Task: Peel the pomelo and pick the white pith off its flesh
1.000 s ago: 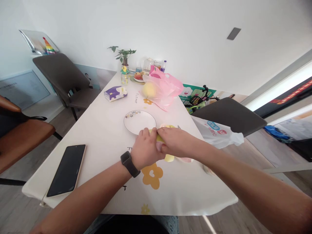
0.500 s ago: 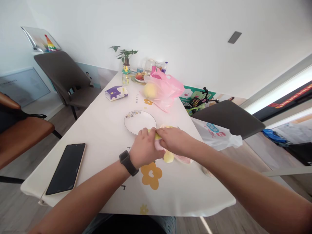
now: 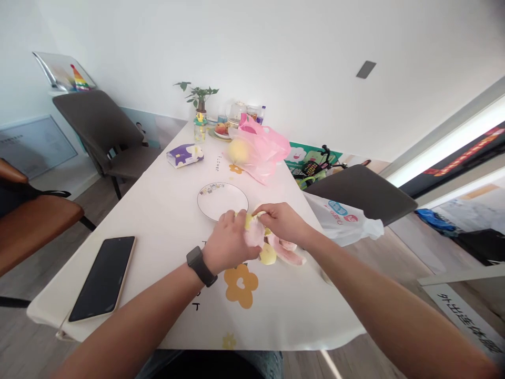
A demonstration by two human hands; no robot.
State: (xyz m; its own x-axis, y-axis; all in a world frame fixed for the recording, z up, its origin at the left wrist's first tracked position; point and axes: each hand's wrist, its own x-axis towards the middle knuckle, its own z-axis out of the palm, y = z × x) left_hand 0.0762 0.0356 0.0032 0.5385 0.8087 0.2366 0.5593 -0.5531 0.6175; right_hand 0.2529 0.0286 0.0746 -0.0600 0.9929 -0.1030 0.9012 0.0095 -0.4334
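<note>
Fruit rounded, pink-pithed, cupped in left hand.

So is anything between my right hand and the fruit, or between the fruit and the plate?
Nothing visible separates your right hand from the fruit; its fingertips are at the fruit's far edge. Toward the plate, only the fingers of your left hand show in between, by the plate's near rim.

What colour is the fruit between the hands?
The fruit shows pale pink and some yellow, best in the head view.
</note>
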